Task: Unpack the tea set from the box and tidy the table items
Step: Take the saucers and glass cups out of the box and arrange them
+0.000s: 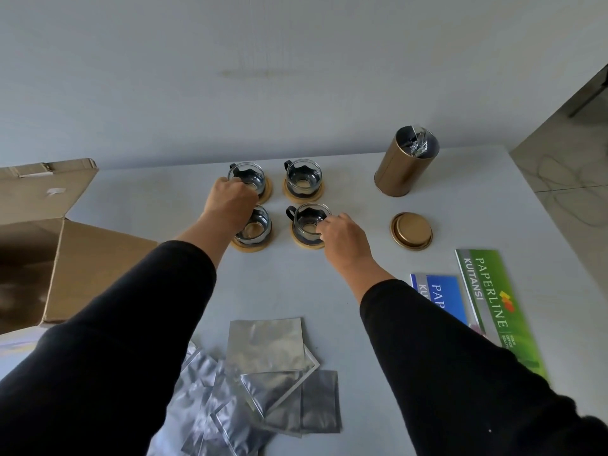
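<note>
White table [329, 284]: left hand [230, 205] and right hand [342, 235] each grip a glass cup

Table [329, 284] pale grey-white, plain. Four cups [303, 178] clear glass with black holders, on tan wood coasters [304, 196]. Right of cups: gold tin [403, 166], gold lid [411, 230]. Nearer than the lid: green booklet [493, 304] with white lettering, blue booklet [441, 296]. Silver foil pouches [266, 343]. Left of cups: brown box [88, 258]. Sleeves [131, 324] black.
</note>
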Demonstrator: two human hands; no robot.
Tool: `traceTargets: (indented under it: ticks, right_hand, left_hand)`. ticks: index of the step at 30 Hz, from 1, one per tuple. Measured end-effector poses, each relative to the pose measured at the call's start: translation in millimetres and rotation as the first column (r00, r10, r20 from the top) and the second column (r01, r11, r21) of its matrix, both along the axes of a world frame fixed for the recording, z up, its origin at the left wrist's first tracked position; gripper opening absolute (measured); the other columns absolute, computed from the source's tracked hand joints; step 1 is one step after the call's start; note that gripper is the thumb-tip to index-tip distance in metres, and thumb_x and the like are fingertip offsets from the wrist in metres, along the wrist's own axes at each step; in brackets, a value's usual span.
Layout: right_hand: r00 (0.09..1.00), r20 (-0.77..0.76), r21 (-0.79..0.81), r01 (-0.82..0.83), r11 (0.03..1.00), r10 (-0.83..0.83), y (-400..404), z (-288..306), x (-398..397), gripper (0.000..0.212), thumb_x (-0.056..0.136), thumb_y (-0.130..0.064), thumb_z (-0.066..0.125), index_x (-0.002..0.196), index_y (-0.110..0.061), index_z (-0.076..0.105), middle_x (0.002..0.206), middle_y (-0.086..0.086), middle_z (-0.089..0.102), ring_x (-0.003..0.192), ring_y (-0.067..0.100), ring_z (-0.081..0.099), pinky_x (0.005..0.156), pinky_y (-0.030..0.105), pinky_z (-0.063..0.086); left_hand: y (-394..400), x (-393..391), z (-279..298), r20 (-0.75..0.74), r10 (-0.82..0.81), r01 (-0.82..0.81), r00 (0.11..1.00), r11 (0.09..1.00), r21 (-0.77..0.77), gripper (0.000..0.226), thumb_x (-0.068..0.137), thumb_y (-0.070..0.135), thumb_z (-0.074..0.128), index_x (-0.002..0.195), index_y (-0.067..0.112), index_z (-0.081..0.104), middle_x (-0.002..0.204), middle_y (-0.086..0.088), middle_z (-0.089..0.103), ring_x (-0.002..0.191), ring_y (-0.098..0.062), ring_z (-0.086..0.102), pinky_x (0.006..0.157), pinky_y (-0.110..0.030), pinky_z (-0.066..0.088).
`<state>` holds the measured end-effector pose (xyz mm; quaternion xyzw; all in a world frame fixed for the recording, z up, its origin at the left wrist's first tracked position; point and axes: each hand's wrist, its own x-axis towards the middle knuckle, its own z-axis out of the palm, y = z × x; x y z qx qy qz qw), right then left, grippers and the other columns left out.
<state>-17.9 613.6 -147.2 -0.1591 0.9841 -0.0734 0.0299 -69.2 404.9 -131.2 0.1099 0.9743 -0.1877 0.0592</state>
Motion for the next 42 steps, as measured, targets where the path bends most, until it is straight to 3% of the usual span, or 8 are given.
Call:
traceTargets:
  ticks: [7, 12, 15, 23, 27, 32, 42]
  right_hand:
    - [1.000, 0.023, 0.001, 0.020, 1.000, -0.020, -1, -3, 0, 0.030, 0.090, 0.005, 0.046, 0.114, -0.003, 0.063, 0.111, 0.012, 0.063, 0.105, 0.027, 0.052, 0.079, 0.032, 0.049]
    - [0.999, 0.033, 0.007, 0.025, 1.000, -0.026, -4, -4, -2, 0.025, 0.092, -0.002, 0.049, 0.113, -0.006, 0.063, 0.113, 0.011, 0.061, 0.106, 0.026, 0.052, 0.081, 0.031, 0.048]
    - [0.999, 0.025, -0.002, 0.030, 1.000, -0.030, -6, -5, -2, 0.025, 0.093, -0.007, 0.051, 0.114, -0.010, 0.063, 0.113, 0.010, 0.061, 0.105, 0.026, 0.052, 0.080, 0.031, 0.048]
    - [1.000, -0.003, 0.025, 0.029, 0.999, -0.028, -6, -8, -3, 0.022, 0.094, -0.006, 0.052, 0.112, -0.008, 0.065, 0.110, 0.012, 0.061, 0.102, 0.027, 0.054, 0.077, 0.030, 0.049]
    - [0.999, -0.004, 0.037, 0.035, 0.999, -0.035, -6, -8, -3, 0.024, 0.095, -0.010, 0.051, 0.115, -0.011, 0.063, 0.113, 0.008, 0.061, 0.104, 0.025, 0.053, 0.079, 0.029, 0.048]
    - [0.999, -0.015, 0.017, 0.051, 0.999, -0.050, -10, 2, -1, 0.030, 0.090, -0.018, 0.053, 0.118, -0.014, 0.061, 0.120, 0.006, 0.056, 0.106, 0.026, 0.053, 0.082, 0.035, 0.048]
    - [0.989, -0.148, -0.088, 0.007, 0.996, -0.021, -71, 58, 2, 0.029, 0.087, -0.018, 0.050, 0.109, -0.005, 0.064, 0.115, 0.012, 0.057, 0.103, 0.032, 0.054, 0.076, 0.034, 0.044]
  left_hand:
    - [-5, 9, -4, -0.011, 0.144, -0.139, 0.990, 0.974, 0.177, 0.027, 0.090, 0.004, 0.050, 0.115, 0.009, 0.059, 0.108, -0.017, 0.060, 0.101, -0.033, 0.057, 0.088, -0.034, 0.043]
    - [-12, 14, -4, 0.023, 0.313, -0.310, 0.949, 0.923, 0.229, 0.027, 0.090, 0.031, 0.054, 0.108, 0.011, 0.059, 0.103, -0.012, 0.063, 0.105, -0.029, 0.055, 0.088, -0.035, 0.040]
    - [-16, 14, -5, 0.064, 0.362, -0.367, 0.930, 0.904, 0.221, 0.017, 0.087, 0.021, 0.055, 0.100, 0.014, 0.064, 0.090, -0.007, 0.059, 0.095, -0.026, 0.057, 0.083, -0.033, 0.040]
    - [-15, 10, -8, 0.025, 0.338, -0.335, 0.941, 0.917, 0.218, 0.021, 0.087, 0.002, 0.050, 0.098, 0.010, 0.066, 0.098, -0.012, 0.066, 0.097, -0.030, 0.059, 0.086, -0.034, 0.043]
    - [-18, 12, -11, 0.016, 0.348, -0.339, 0.937, 0.899, 0.277, 0.016, 0.091, 0.012, 0.052, 0.098, 0.008, 0.066, 0.097, -0.013, 0.065, 0.096, -0.030, 0.058, 0.084, -0.034, 0.043]
    - [-21, 17, -4, -0.020, 0.365, -0.333, 0.931, 0.869, 0.366, 0.031, 0.096, 0.031, 0.048, 0.110, 0.010, 0.066, 0.108, -0.016, 0.065, 0.107, -0.033, 0.057, 0.087, -0.035, 0.042]
    - [-86, 48, 46, -0.117, 0.444, -0.376, 0.888, 0.850, 0.368, 0.033, 0.099, 0.021, 0.038, 0.098, 0.002, 0.066, 0.100, -0.018, 0.065, 0.099, -0.034, 0.057, 0.082, -0.035, 0.041]
